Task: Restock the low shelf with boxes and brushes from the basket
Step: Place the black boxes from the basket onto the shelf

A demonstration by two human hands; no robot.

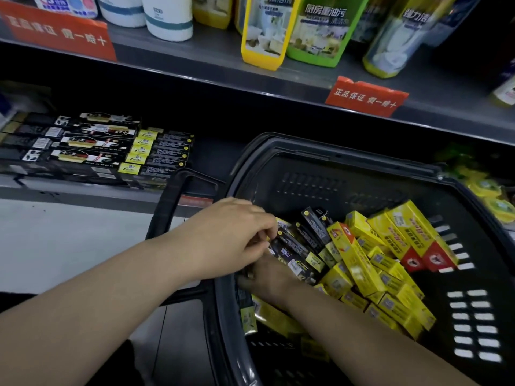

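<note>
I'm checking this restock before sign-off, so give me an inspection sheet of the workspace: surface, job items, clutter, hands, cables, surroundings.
Surface: dark grey low shelf, stocked at its left end.
Job's things: long black-and-gold boxes and small black boxes with yellow ends stacked on the shelf; dark grey plastic basket holds slim black boxes and yellow cardboard boxes, piled loosely; no brushes made out.
Clutter: nothing seen.
Hands: left hand pinches the slim black boxes; right hand lies beneath it, fingers hidden.
Cables: nothing seen.
Surroundings: upper shelf with cleaner bottles and red tags; yellow round packs right of the basket.
</note>
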